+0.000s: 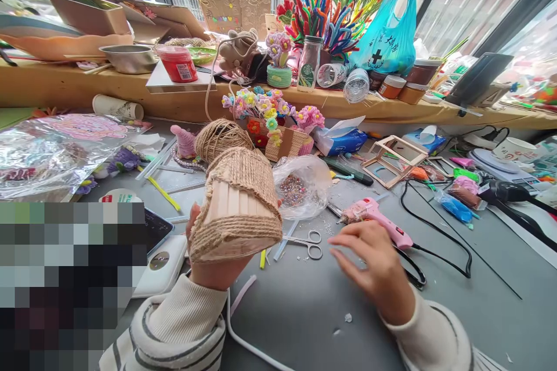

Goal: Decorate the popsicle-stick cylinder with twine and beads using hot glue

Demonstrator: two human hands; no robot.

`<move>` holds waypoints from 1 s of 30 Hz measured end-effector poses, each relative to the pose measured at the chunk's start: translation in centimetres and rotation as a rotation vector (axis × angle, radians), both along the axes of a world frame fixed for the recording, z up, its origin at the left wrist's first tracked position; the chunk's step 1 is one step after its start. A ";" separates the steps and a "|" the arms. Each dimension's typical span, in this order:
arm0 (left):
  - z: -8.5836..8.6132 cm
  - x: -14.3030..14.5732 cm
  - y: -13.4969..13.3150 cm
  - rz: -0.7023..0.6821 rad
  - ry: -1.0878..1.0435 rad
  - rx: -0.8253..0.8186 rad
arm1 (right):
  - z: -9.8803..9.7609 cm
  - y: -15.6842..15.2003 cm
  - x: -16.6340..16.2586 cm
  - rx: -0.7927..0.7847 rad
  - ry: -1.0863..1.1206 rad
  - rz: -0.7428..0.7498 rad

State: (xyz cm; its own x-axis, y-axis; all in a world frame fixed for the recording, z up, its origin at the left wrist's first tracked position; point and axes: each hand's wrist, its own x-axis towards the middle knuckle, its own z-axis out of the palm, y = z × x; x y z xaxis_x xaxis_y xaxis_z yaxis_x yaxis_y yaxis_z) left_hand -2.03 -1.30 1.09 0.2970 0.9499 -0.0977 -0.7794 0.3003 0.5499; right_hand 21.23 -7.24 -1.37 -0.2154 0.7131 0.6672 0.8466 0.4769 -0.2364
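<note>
My left hand (220, 272) is wrapped around a twine-covered cup (237, 200) made of flat wooden sticks, held tilted above the table. Jute twine winds around both its ends, and a band of bare sticks shows between them. Most of my left fingers are hidden behind it. My right hand (376, 266) hovers over the table with thumb and fingers apart and nothing between them. Just beyond it lies a pink glue gun (378, 217). Small scissors (311, 243) rest between the two hands. A ball of jute twine (221, 139) sits behind the cup.
A clear bag of beads (296, 188) lies behind the scissors. The glue gun's black cord (444, 252) loops to the right. A white cable (243, 339) runs along the front. A wooden frame (394, 159) stands farther back. The cloth-covered ledge (174, 95) holds jars and pipe cleaners.
</note>
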 end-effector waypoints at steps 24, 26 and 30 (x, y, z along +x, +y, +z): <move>-1.5 -0.1 0.1 -0.027 -0.089 -0.018 | -2.6 0.0 -4.1 0.067 -0.214 0.144; -1.5 0.0 0.1 -0.025 -0.126 0.015 | -2.6 0.0 -4.1 0.074 -0.221 0.138; -1.7 0.0 0.1 -0.017 -0.140 0.030 | -2.6 -0.1 -4.1 0.075 -0.222 0.144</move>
State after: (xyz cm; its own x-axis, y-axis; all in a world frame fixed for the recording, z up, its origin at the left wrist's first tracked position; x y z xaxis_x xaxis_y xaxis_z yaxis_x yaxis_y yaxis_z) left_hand -2.03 -1.20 -0.66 0.3216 0.9465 -0.0258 -0.8444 0.2990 0.4446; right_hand 17.09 -7.37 -3.99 -0.4583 0.6145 0.6422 0.7957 0.6056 -0.0117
